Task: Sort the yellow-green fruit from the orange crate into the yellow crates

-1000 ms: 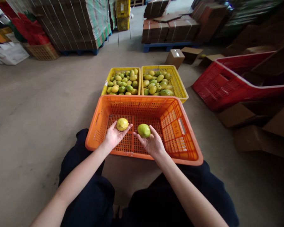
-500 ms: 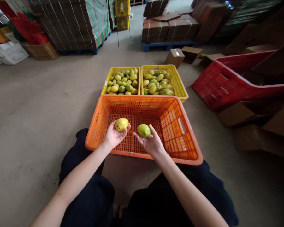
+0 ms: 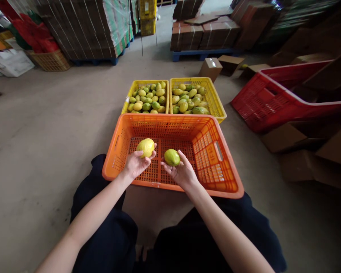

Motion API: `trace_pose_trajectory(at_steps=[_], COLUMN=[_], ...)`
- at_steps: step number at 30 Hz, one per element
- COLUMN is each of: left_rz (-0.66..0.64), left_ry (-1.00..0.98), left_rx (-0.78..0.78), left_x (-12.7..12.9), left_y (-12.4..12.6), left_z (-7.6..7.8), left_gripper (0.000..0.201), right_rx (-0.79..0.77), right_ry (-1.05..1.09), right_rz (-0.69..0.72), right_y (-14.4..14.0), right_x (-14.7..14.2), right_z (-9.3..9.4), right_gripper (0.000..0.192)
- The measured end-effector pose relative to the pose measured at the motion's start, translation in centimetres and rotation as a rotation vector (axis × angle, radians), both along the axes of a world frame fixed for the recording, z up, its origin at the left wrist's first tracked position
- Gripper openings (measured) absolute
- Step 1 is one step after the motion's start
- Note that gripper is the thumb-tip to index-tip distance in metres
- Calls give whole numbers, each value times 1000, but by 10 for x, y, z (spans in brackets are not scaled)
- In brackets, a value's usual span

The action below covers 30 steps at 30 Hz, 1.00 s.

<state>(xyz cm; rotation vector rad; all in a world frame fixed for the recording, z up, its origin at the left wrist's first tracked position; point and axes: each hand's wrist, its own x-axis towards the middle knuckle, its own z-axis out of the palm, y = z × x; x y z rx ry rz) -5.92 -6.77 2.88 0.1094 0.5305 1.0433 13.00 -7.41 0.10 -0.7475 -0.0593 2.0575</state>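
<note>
My left hand (image 3: 136, 163) holds a yellow oval fruit (image 3: 145, 147), perhaps a small papaya, gripped between thumb and fingers. In my right hand (image 3: 183, 170), a smaller green fruit (image 3: 172, 157) of similar shape rests on the curled fingers. Both hands are above an orange perforated crate (image 3: 170, 185), side by side and a little apart. Through the crate's slotted bottom nothing shows but the dark grid. Behind it stand a left yellow crate (image 3: 127, 100) and a right yellow crate (image 3: 218, 102), each holding many green and yellow fruits.
To the right stands a red crate (image 3: 261, 100) with cardboard boxes (image 3: 307, 165) around it. Farther back are a small carton (image 3: 211, 69), stacked flat cardboard on a blue pallet (image 3: 187, 55) and a wrapped stack (image 3: 82, 30). A wicker basket (image 3: 51, 60) sits at the left.
The yellow fruit has turned and risen slightly in my left hand, whose thumb now presses its near side. My right hand and the green fruit have barely shifted. Something dark appears at the left edge.
</note>
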Motion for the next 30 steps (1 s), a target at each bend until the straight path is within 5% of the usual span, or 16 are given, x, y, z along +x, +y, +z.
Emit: trace_pose_trajectory(at_steps=[7, 30], left_rz=[-6, 12], left_ry=[100, 436], left_rx=[45, 354], left_x=[2, 16], left_y=[-4, -11], left_z=[4, -10], left_gripper=[87, 72], right_rx=[28, 263], right_ry=[-32, -122], right_rz=[9, 32], right_y=[0, -7], right_x=[-1, 0], right_z=[-1, 14], right_gripper=[19, 20])
